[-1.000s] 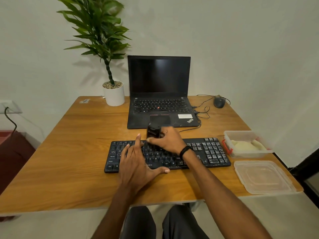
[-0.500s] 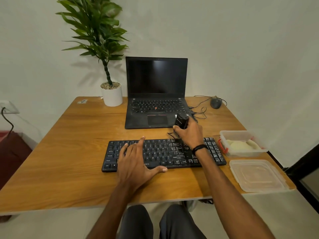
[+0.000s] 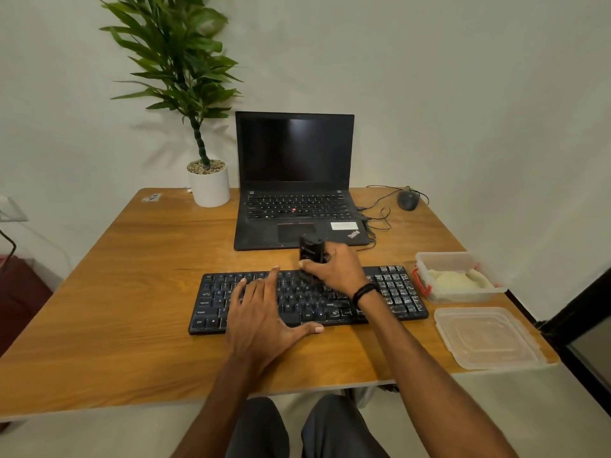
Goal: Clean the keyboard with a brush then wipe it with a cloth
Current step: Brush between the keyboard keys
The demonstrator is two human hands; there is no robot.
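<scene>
- Keyboard (image 3: 307, 297), black, lies flat on the wooden table (image 3: 115, 292), long side parallel to the near edge, in front of the seated person.
- Left hand (image 3: 264, 312) rests palm-down on the keyboard's left half, fingers spread over the keys, thumb out along the front edge; its grip is wide and holds nothing.
- Right hand (image 3: 337, 269) sits above the keyboard's upper middle, grip closed around a black brush (image 3: 310, 251). Brush body stands roughly upright; its lower end meets the top key rows, blurred there.
- Dark band on the right wrist (image 3: 363, 292).
- Laptop (image 3: 294, 180) open behind the keyboard, screen dark, just beyond the brush.
- Clear plastic container (image 3: 459, 276) just beside the keyboard's right end, with a pale cloth (image 3: 453, 280) bunched inside.
- Loose clear lid (image 3: 486, 337) lies flat nearer the table's front right corner, beside the container.
- Potted plant (image 3: 208, 183) left of the laptop; mouse (image 3: 408, 200) with tangled cable at the far right.
</scene>
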